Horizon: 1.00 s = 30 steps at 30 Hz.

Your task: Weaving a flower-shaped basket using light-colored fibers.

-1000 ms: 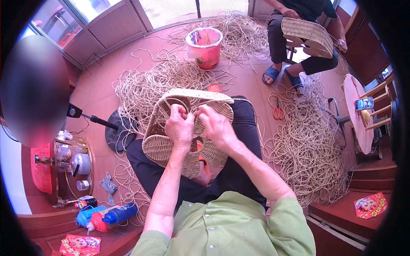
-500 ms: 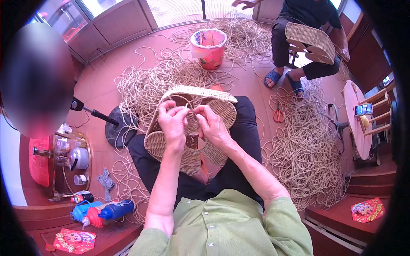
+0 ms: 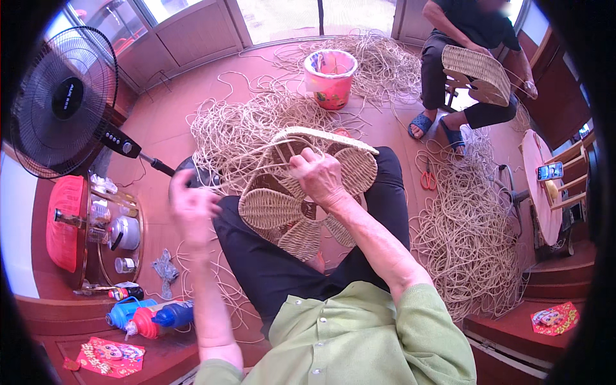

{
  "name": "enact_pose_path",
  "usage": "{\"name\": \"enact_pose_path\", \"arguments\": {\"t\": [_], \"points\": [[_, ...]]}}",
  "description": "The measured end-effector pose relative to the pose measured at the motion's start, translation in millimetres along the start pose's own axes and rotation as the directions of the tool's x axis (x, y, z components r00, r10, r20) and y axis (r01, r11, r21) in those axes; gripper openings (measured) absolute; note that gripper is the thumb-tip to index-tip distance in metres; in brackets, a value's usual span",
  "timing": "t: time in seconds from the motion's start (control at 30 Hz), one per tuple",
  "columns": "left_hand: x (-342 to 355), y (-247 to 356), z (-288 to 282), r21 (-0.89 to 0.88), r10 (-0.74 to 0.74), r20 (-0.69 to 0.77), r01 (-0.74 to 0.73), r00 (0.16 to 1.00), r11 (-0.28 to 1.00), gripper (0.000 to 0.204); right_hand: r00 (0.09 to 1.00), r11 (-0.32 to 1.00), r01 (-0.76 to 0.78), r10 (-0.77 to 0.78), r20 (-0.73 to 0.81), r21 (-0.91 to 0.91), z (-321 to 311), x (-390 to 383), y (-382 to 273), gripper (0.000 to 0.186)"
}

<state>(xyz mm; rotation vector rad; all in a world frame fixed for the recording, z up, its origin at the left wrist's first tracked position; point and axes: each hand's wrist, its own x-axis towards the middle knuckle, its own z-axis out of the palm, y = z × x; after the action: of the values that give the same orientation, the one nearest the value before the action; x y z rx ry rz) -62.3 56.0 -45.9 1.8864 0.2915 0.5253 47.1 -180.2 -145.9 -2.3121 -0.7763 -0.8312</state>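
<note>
Fingers of my left hand (image 3: 194,208) are blurred near my left knee (image 3: 226,215); I cannot tell whether they grasp anything. The tan, petal-panelled woven-cord piece (image 3: 282,208) rests across my black trousers (image 3: 253,256). Over it, my right hand (image 3: 317,176) is clenched, its contents hidden.

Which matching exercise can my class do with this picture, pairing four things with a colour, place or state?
Column one
1. Left hand
2. Woven piece
3. Scissors
4. Bucket

Column two
A. Orange-handled, on the floor beside a heap of loose cord
B. Pinkish red, standing upright on the floor near the glass doors
C. Blurred, out to the left of the petal shapes
D. Straw-coloured, with petal shapes, resting on the person's lap

Right pairs: 1-C, 2-D, 3-A, 4-B
</note>
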Motion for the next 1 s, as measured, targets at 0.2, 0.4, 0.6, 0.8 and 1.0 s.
{"name": "enact_pose_path", "arguments": {"t": [0.2,0.4,0.6,0.8,1.0], "points": [[-5.0,-18.1,121.1,0.146,-0.072,0.243,0.037,0.967,0.989,0.077,0.998,0.995,0.013,-0.007,0.06,-0.096,-2.4,-1.2,-17.7,0.007],[10.9,-45.5,157.8,0.147,0.037,0.074,-0.048,0.997,0.988,0.083,0.993,0.999,0.022,-0.026,0.118,0.039,-10.4,-6.5,-9.0,0.008],[-19.6,-57.6,157.3,-0.065,0.002,-0.067,-0.006,0.998,0.998,0.076,0.986,0.989,0.075,-0.093,0.14,0.131,-24.9,-4.7,-10.5,0.008],[-39.3,-48.0,85.9,-0.882,-0.213,0.368,0.412,0.905,0.23,0.038,0.952,0.791,-0.271,0.304,0.032,0.548,-48.7,-30.4,-4.4,0.011],[-40.3,-137.3,-202.1,-0.813,-0.47,0.057,0.314,0.881,0.49,0.044,0.921,0.842,-0.368,0.389,0.029,0.395,-75.4,-68.8,27.5,0.011]]}}
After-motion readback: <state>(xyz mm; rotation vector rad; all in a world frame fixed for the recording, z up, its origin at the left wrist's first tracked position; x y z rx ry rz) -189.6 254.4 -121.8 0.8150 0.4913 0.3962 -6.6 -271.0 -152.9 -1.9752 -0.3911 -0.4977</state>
